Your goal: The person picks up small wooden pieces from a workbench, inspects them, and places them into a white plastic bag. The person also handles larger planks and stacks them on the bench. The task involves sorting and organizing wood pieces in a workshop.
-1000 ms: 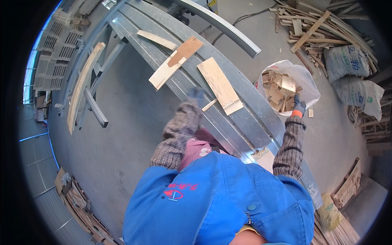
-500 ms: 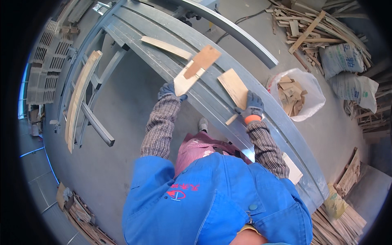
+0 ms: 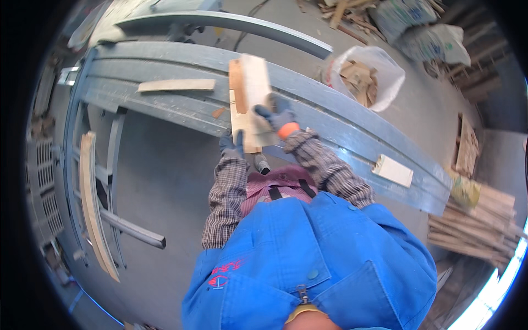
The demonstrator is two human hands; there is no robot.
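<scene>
My left hand [image 3: 232, 144], in a dark grey glove, is closed on the near end of a wooden board with a brown patch [image 3: 238, 82]. A second, paler wooden board [image 3: 256, 82] overlaps the right side of that board, slightly blurred. My right hand [image 3: 279, 114], gloved and with an orange cuff, grips the pale board along its right edge. Both boards stick out over the near edge of the grey metal bench [image 3: 324, 124]. Left of them a narrow wood strip [image 3: 176, 85] and a small brown wood piece [image 3: 218, 113] lie on the bench.
Another pale block [image 3: 392, 170] lies toward the bench's right end. Beyond the bench stands a white sack of wood offcuts [image 3: 360, 80]. A metal rail [image 3: 231, 22] runs behind. Long wood strips [image 3: 93, 203] rest on a metal frame at left; stacked planks [image 3: 473, 225] lie at right.
My right hand has brought the pale board leftward against the patched board. The patched board has turned more upright in the picture. The whole view has swung round.
</scene>
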